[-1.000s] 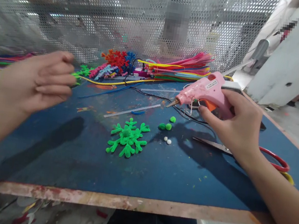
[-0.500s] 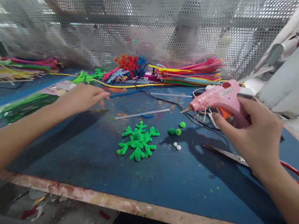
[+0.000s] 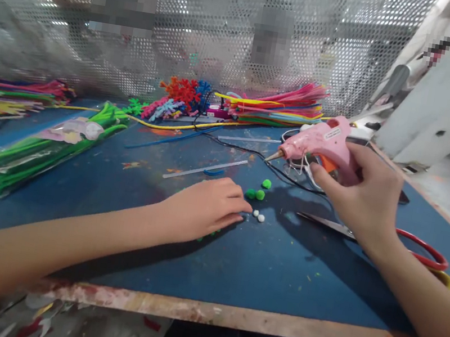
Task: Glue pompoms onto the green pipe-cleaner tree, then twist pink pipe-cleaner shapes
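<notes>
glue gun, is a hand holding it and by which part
Yes: the right hand grips the pink glue gun by its handle, nozzle pointing left. The left hand holds nothing visible, resting over the green snowflake.

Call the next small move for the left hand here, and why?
Probably pinch up one white pom-pom. The left hand lies over the green pipe-cleaner snowflake, its fingertips just short of the pom-pom, while the right hand holds the pink glue gun, nozzle aimed that way.
</notes>
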A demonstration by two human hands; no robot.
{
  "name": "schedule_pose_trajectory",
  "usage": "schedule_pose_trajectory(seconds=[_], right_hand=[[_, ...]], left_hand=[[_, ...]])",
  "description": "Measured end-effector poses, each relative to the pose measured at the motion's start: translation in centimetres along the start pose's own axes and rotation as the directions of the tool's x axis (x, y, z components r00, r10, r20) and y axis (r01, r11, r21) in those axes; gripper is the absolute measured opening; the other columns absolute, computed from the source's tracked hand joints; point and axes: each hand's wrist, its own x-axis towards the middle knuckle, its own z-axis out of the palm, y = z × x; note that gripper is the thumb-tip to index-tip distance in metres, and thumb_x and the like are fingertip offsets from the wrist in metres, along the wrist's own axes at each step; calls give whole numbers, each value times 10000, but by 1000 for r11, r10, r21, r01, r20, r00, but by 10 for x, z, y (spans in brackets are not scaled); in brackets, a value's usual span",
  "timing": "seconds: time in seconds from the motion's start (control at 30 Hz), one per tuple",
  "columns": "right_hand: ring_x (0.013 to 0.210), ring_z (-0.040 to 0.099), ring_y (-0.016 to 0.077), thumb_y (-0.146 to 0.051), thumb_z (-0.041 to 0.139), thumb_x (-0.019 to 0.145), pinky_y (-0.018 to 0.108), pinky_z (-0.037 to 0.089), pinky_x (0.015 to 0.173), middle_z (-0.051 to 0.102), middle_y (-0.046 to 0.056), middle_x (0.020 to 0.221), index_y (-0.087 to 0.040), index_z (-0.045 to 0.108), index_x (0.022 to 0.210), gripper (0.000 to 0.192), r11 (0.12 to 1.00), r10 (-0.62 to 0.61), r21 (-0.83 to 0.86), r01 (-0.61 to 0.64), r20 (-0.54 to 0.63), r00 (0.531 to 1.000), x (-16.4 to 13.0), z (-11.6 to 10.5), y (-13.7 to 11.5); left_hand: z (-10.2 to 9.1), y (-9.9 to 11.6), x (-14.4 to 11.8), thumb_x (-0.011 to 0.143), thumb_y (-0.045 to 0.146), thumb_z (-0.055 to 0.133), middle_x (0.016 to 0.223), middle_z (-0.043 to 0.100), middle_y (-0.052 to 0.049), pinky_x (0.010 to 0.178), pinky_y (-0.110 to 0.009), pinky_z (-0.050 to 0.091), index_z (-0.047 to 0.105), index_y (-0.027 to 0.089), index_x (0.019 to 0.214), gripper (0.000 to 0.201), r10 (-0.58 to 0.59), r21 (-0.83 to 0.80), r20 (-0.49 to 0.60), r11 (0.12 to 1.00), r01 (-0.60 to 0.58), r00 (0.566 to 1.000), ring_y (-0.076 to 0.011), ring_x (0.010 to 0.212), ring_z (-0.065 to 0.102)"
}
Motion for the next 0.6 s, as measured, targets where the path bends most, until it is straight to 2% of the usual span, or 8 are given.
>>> schedule_pose_trajectory(seconds=[0.2,0.4,0.5,0.6], right_hand=[[656,546,184,-392,637,725,317,394,574,623,38,770,-201,605,970,312,999,25,21,-25,21,999,0,-1,-1],[682,551,211,-401,582,769,349,404,596,625,50,797,-240,598,963,253,999,11,37,-14,63,998,0,-8,-4],[676,547,211,-402,585,767,347,400,589,624,49,795,-237,597,963,257,999,7,33,-9,49,999,0,-8,-4],[687,550,215,-401,590,763,345,395,586,624,52,810,-238,599,952,251,1000,3,20,-4,50,999,0,-8,-4]], left_hand=[[11,-4,25,872,249,534,949,592,-60,690,-275,436,650,228,1062,224,5,68,29,998,-7,1000,-185,840,553],[10,-9,30,878,229,519,905,632,-47,737,-274,432,660,188,887,147,-31,-57,34,998,33,999,-174,840,581],[-2,-14,26,864,250,531,839,670,-18,724,-260,443,651,180,852,139,-183,-272,-18,947,171,983,-152,777,607],[-15,-20,14,813,322,590,767,682,5,658,-233,461,657,181,827,158,-410,-517,-63,793,322,910,-137,706,617]])
